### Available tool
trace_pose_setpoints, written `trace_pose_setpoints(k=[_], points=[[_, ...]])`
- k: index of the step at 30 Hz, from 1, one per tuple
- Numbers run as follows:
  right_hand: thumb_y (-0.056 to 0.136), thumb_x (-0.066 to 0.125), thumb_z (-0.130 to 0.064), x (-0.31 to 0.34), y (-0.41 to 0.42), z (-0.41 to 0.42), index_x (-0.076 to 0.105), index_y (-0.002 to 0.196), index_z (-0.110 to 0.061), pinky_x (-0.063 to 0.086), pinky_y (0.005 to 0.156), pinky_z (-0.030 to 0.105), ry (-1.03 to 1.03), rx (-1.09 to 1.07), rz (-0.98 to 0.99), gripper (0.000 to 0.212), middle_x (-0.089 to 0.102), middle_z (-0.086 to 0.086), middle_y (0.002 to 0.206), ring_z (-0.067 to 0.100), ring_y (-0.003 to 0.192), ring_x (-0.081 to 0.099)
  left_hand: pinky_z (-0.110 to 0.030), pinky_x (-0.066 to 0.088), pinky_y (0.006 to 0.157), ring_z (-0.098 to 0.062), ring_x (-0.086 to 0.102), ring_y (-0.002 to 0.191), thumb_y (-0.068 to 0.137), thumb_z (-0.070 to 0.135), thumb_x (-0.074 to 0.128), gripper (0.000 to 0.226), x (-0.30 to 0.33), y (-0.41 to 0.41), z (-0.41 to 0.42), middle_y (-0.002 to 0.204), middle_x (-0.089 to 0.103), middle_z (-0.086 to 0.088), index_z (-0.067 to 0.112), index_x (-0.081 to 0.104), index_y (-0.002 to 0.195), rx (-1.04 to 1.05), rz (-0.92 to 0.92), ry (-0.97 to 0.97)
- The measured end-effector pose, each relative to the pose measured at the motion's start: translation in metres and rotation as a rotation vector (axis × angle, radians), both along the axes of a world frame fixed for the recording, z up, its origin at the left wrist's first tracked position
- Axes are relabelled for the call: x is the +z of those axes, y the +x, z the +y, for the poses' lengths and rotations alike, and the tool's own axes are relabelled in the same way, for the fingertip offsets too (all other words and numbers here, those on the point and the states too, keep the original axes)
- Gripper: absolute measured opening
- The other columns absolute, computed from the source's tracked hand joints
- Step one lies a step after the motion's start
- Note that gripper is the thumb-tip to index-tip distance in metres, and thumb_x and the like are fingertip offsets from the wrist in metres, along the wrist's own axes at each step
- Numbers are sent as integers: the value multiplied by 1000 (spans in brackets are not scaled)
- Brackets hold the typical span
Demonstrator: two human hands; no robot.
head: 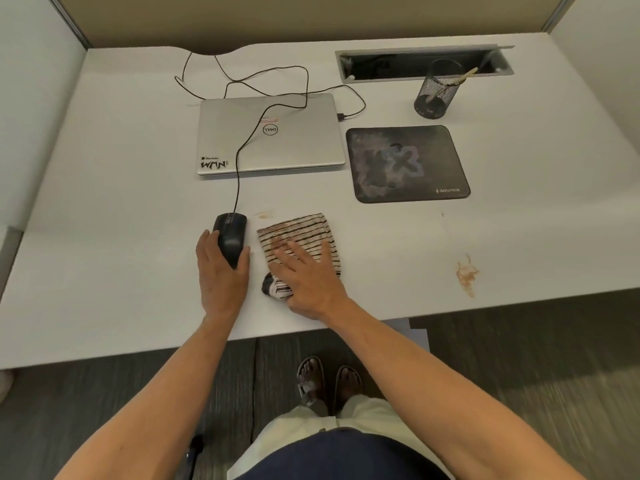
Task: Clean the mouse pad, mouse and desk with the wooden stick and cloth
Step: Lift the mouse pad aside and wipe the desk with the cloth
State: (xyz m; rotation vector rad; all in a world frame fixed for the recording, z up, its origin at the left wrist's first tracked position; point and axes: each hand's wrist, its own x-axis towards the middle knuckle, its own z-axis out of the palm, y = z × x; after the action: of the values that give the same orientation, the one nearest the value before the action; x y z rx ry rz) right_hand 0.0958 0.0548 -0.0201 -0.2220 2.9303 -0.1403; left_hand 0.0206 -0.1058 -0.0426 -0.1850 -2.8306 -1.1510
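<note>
The right hand (304, 275) lay flat, fingers spread, pressing the striped cloth (298, 237) onto the desk (104, 237). Just left of it, the left hand (221, 268) cupped the mouse (230, 237), its grip loosely closed around it. Beyond the cloth sat the mouse pad (407, 164); the wooden stick (465, 75) stood in the mesh cup (438, 95).

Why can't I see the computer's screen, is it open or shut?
Shut. The silver laptop lies flat on the white desk with its lid down, logo facing up, and the black mouse cable runs across it.
</note>
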Motion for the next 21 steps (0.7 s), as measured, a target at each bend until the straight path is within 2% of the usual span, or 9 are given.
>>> trace_pose_setpoints(k=[2, 5, 9, 11, 14, 16, 18, 20, 21], points=[[86, 56, -35, -2, 11, 15, 36, 146, -28, -2, 109, 71, -33, -87, 37, 63, 23, -2, 160, 23, 149, 9, -46, 43, 102, -30, 39, 132, 91, 31, 64, 63, 1, 3, 2, 148, 33, -13, 10, 31, 141, 3, -6, 12], [71, 69, -26, -9, 36, 44, 56, 132, -23, 11, 104, 75, -63, -250, 159, 63, 46, 1, 147, 26, 142, 32, -45, 44, 99, -30, 42, 130, 91, 31, 64, 63, 2, 4, 2, 146, 36, -12, 11, 32, 141, 15, -14, 35], [62, 76, -9, -16, 60, 70, 61, 123, -16, 29, 100, 73, -65, -426, 359, 63, 58, 6, 135, 30, 132, 47, -30, 39, 95, -24, 46, 123, 91, 27, 64, 57, 8, 5, 2, 141, 40, -8, 12, 36, 138, 72, -17, 133], [63, 74, -2, -10, 52, 70, 60, 123, -13, 33, 101, 69, -98, -392, 490, 63, 58, 9, 134, 33, 131, 47, -27, 40, 94, -21, 47, 121, 91, 27, 64, 56, 10, 6, 1, 140, 41, -6, 13, 37, 138, 100, 1, 185], [70, 60, -2, 8, 12, 49, 59, 124, -11, 30, 106, 65, -159, -255, 610, 54, 57, 11, 134, 35, 132, 45, -26, 42, 94, -17, 48, 118, 90, 27, 65, 55, 14, 4, -1, 136, 42, -4, 16, 38, 137, 136, 15, 260], [75, 48, -5, 20, -22, 27, 58, 124, -10, 27, 108, 64, -195, -164, 603, 50, 56, 11, 134, 36, 133, 44, -21, 42, 94, -14, 48, 117, 90, 27, 66, 55, 16, 1, -4, 135, 43, -3, 17, 38, 136, 166, 31, 278], [80, 46, -5, 28, -53, 6, 57, 126, -11, 25, 108, 64, -180, -86, 531, 48, 53, 12, 138, 34, 135, 40, -7, 37, 90, -11, 46, 115, 89, 27, 67, 56, 21, -2, -6, 135, 43, -4, 17, 38, 137, 187, 49, 284], [88, 50, -8, 27, -78, -10, 50, 136, -15, 19, 111, 65, -149, -12, 351, 48, 40, 10, 150, 31, 143, 27, 2, 32, 87, -8, 44, 114, 89, 27, 67, 57, 23, -4, -9, 135, 44, -5, 16, 38, 137, 200, 74, 285], [94, 51, -16, 23, -87, -15, 43, 142, -18, 13, 113, 64, -113, 13, 224, 49, 29, 8, 156, 28, 147, 17, 3, 32, 87, -7, 44, 115, 90, 26, 67, 57, 23, -4, -10, 135, 44, -5, 15, 38, 137, 202, 86, 286]])
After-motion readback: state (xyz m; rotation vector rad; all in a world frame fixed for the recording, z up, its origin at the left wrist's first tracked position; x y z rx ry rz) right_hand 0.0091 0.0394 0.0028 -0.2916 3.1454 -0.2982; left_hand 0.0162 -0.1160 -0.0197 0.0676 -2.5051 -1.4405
